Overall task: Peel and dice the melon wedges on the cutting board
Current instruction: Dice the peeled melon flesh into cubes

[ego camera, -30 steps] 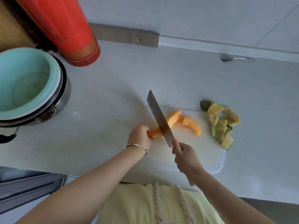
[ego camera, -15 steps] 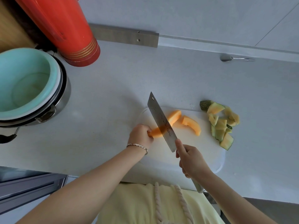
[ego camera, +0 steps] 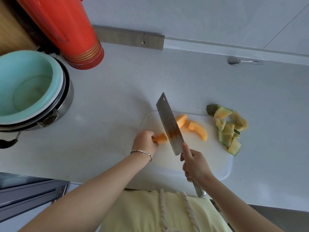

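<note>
Our left hand (ego camera: 145, 141) pinches the likely soft, slippery melon piece (ego camera: 160, 138) endwise; our right hand (ego camera: 195, 165) grips the cleaver (ego camera: 168, 124).

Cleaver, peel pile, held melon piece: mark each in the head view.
cleaver (ego camera: 168, 123), head view, flat of the blade
peel pile (ego camera: 228, 129), head view, a rind piece mid-pile
held melon piece (ego camera: 161, 138), head view, exposed orange flesh

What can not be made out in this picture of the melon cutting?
Head view: the cleaver hides part of the melon wedge.
Head view: the left hand covers one end of the melon piece.
Head view: the top edge cuts off the red flask.
Head view: the metal object by the wall is too small to name.
</note>
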Action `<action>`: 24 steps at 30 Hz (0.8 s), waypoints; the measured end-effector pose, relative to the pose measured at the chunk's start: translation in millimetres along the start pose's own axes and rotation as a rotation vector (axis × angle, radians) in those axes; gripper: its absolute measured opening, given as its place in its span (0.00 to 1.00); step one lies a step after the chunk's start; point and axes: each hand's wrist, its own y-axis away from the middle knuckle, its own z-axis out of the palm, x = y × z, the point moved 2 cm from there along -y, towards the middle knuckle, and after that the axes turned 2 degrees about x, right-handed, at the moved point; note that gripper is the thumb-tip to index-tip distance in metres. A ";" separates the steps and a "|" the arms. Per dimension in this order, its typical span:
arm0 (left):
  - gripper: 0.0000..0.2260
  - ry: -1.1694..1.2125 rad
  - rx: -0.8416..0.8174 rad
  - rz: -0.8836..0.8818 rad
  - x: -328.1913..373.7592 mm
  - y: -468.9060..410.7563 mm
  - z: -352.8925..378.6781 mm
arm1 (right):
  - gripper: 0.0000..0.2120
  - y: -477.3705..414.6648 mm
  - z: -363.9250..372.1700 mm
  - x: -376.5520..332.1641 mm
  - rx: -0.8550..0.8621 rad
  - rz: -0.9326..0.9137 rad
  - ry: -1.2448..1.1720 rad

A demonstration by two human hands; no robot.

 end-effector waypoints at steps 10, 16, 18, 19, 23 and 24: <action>0.13 -0.007 0.012 0.017 4.5 0.6 -0.4 | 0.24 10.2 -2.8 -2.5 -0.016 -0.008 0.112; 0.10 -0.007 0.004 0.003 5.5 1.3 0.0 | 0.24 -1.3 11.3 6.7 0.036 -0.086 0.222; 0.11 0.000 -0.002 0.007 4.8 1.5 -0.4 | 0.23 -2.8 16.5 8.0 0.046 -0.100 0.193; 0.11 0.012 -0.001 0.011 3.9 1.5 -0.6 | 0.23 -3.3 17.5 7.6 0.048 -0.095 0.164; 0.12 0.076 0.032 0.008 -1.1 3.8 -2.8 | 0.24 -5.0 9.5 2.5 0.004 -0.007 0.007; 0.12 0.083 0.032 0.010 -2.2 4.4 -2.9 | 0.24 -3.8 5.8 1.4 -0.002 -0.002 0.000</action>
